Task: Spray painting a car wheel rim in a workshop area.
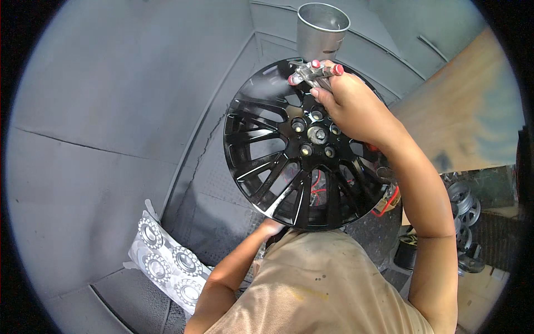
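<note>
My right hand (339,97) grips a metal spray gun (311,75) with red knobs over the upper part of a glossy black multi-spoke wheel (267,178). A metal cup (320,39) sits above the gun, and a pale mist shows to the gun's left. The wheel faces up toward me, with recessed bolt holes around its hub (318,134). My left hand (271,226) is at the wheel's lower edge, its fingers hidden behind the rim.
Grey booth walls (100,83) rise at left and back. A patterned sheet (167,259) lies at lower left. A paint-stained board (461,111) stands at right, above silver wheels (467,211) and a black bucket (405,253). A red hose (389,203) runs behind the black wheel.
</note>
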The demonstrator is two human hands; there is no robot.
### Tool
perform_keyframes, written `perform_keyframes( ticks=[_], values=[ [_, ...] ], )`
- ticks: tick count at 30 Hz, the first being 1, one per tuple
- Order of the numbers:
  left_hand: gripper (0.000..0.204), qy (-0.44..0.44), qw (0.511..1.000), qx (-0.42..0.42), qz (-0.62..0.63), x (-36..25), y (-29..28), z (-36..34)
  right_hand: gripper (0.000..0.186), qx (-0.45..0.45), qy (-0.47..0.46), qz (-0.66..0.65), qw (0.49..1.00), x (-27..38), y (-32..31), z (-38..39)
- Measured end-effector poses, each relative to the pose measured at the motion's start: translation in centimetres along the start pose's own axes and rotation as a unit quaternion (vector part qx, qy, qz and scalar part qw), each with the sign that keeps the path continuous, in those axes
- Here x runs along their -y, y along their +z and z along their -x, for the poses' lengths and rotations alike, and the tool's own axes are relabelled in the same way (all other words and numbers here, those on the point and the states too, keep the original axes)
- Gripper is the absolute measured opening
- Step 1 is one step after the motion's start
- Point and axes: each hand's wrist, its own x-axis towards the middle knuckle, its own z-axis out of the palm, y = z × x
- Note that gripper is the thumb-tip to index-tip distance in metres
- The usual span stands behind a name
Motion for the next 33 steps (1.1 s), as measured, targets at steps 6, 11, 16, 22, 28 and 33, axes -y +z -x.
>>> perform_keyframes(
  ticks=[6,11,16,22,28,33],
  values=[
    [0.033,-0.067,0.984,-0.099,0.13,-1.9,-3.6,-1.5,0.025,-0.074,0.001,0.002,0.997,-2.4,0.6,0.4],
    [0.026,-0.032,0.939,-0.161,0.301,-4.7,-4.7,-2.5,0.026,-0.033,0.008,0.01,0.999,-2.1,0.5,0.8],
    [0.027,-0.018,0.947,-0.097,0.307,-3.2,-3.6,-2.5,0.031,0.002,0.036,-0.046,0.998,0.1,0.5,0.5],
    [0.034,-0.069,0.955,-0.112,0.265,-3.3,-1.1,-0.2,0.026,-0.029,0.013,-0.025,0.999,-1.6,1.0,-0.1],
    [0.039,-0.05,0.968,-0.126,0.211,-3.4,1.3,2.1,0.029,-0.082,-0.012,-0.005,0.997,-2.1,1.3,-0.3],
    [0.043,-0.044,0.993,-0.103,0.031,-0.1,1.7,2.4,0.031,0.031,0.044,-0.008,0.999,0.6,-0.2,0.0]
  ],
)
